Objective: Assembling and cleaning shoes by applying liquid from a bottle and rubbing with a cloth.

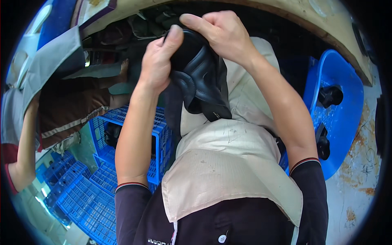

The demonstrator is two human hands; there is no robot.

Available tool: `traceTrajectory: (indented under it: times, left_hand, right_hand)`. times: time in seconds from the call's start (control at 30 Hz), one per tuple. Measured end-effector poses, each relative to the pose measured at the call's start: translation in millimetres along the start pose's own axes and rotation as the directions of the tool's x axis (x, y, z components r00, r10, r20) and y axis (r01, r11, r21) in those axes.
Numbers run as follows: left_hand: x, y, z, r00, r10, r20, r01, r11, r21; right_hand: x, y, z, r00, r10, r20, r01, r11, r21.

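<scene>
From my seat at the remote feed, I look down the head camera and see both bare hands raised in front of the chest, closed around one soft black leather shoe upper with padded, stitched edges (200, 81). My left hand (159, 61) grips its left flank, fingers wrapped around the back and the thumb laid up over the top edge; my right hand (222, 34) comes over from above, fingers curled down over the crown and pinching the material against the palm. Neither hand is spread: both are clamped on the piece, and they meet almost thumb to finger at its top. The upper hangs between them with its long axis running from the hands down and slightly rightward toward me, its free lower end dangling just over the pale beige cloth apron (228, 163) on my lap. So the piece lies directly below and between the hands, with the left hand carrying more of its side and the right sitting nearer its upper end. To my left is a stack of blue plastic lattice crates (102, 179), one with a dark object inside that I cannot identify. Beyond them a co-worker's arm (24, 139) and brown-clad lap show at the edge. To my right stands a blue plastic stool (343, 110) on a stained concrete floor (359, 179).
</scene>
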State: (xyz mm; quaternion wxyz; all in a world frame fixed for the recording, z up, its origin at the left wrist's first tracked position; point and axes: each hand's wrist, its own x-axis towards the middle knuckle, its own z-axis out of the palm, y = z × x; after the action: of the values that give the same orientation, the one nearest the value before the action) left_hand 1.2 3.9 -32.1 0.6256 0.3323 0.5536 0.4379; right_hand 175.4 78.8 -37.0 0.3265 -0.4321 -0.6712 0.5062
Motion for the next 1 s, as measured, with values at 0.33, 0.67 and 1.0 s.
traceTrajectory:
  times: [0.33, 0.67, 1.0]
  left_hand:
    - [-6.8, -21.6, 5.4, 0.996, -0.040, -0.082, 0.020, 0.973, -0.229]
    - [-7.4, -42.9, -13.2, 0.999, 0.024, 0.024, -0.014, 0.939, -0.343]
    - [5.9, -36.3, 7.0, 0.983, -0.013, -0.183, -0.052, 0.937, -0.345]
  right_hand:
    - [4.0, 47.7, 31.0, 0.998, -0.045, 0.034, 0.034, 0.960, 0.278]
    - [0.9, 71.9, 42.8, 0.983, 0.029, 0.183, -0.080, 0.957, 0.277]
    - [-6.4, 75.9, 33.7, 0.993, 0.115, 0.041, -0.122, 0.940, 0.320]
